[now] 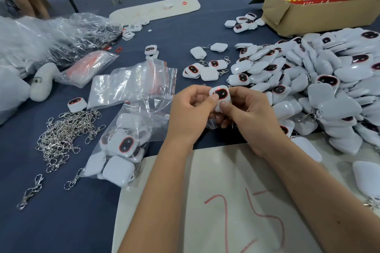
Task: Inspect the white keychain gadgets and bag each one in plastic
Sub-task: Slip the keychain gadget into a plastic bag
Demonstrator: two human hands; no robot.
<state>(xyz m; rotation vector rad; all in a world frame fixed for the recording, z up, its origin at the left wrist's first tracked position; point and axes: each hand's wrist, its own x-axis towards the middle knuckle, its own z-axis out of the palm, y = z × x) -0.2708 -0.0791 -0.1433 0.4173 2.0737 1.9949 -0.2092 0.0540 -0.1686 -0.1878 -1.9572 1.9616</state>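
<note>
Over on the right, big heap of unbagged gadgets crowds the work spot, so a checked unit could slip back in w/ unchecked ones. Nearer, loose zip bags slide easily. Mid-table, left hand & right hand both pinch one lit gadget; thin plastic under it could snag or drop.
</note>
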